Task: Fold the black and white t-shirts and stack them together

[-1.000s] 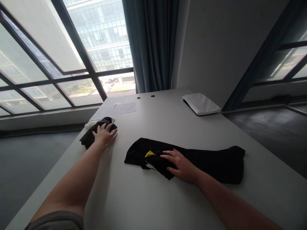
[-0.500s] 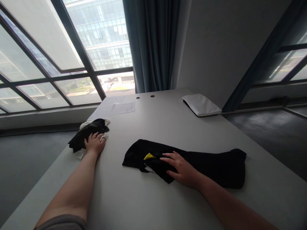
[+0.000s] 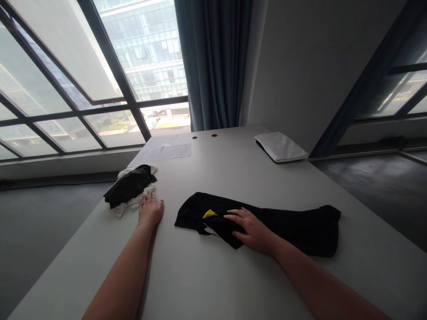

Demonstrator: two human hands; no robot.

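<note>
A long black garment (image 3: 296, 226), its exact kind unclear, lies folded lengthwise across the table. Small yellow and white patches show at its left part. On that part my right hand (image 3: 251, 229) rests with fingers extended, not gripping. At the table's left edge lies a crumpled heap of black cloth (image 3: 133, 184) over white cloth (image 3: 128, 205). My left hand (image 3: 151, 212) is flat beside this heap, fingers stretched out, with its fingertips at the white cloth.
The white table (image 3: 213, 175) carries printed papers (image 3: 174, 151) at its far left and a folded white item (image 3: 282, 146) with a dark underside at its far right. Two round cable holes sit near the far edge. Windows and a blue curtain (image 3: 218, 66) stand behind.
My left hand has come off the black cloth and moved right and toward me, onto the table beside the heap. My right hand stays on the black garment. The view has shifted slightly.
</note>
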